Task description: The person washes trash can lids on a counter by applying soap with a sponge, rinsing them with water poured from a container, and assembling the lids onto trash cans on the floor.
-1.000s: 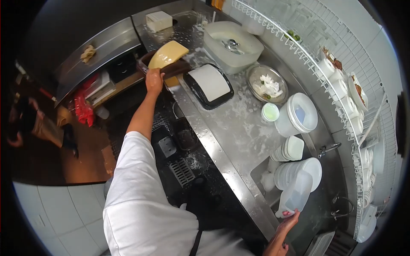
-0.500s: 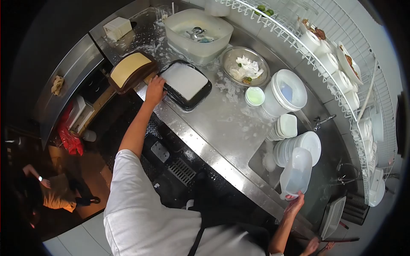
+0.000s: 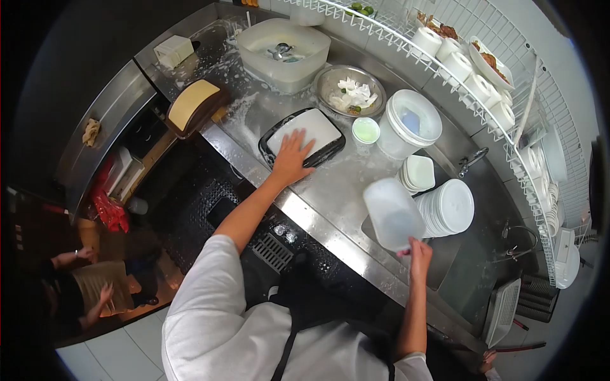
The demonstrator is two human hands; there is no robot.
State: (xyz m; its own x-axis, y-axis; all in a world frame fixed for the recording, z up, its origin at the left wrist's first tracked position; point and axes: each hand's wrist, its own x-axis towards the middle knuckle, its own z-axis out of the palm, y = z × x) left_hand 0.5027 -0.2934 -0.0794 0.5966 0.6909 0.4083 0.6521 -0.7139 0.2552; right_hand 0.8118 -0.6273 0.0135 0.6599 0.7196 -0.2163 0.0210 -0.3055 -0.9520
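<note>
My left hand [image 3: 291, 157] lies with its fingers spread flat over a white rectangular dish [image 3: 316, 124], which sits in a black tray [image 3: 332, 151] on the wet steel counter. A translucent plastic container [image 3: 390, 213] hangs above the counter's front part, gripped at its near end by my right hand [image 3: 417, 252]. Just beyond that container stand a stack of white plates [image 3: 455, 206] and a stack of squarish white bowls [image 3: 419, 173].
Behind stand a tub of soapy water [image 3: 286, 71], a steel bowl [image 3: 323, 82] of scraps and napkins, a white bucket [image 3: 413, 124] and a cup [image 3: 366, 130]. A wire rack [image 3: 470, 105] overhangs the right. Water fills the sink [image 3: 470, 279]. Another person [image 3: 101, 289] stands lower left.
My left hand let go of the black tray's edge area and moved onto the white dish; the tray slid right. My right hand swung the plastic container leftward over the counter.
</note>
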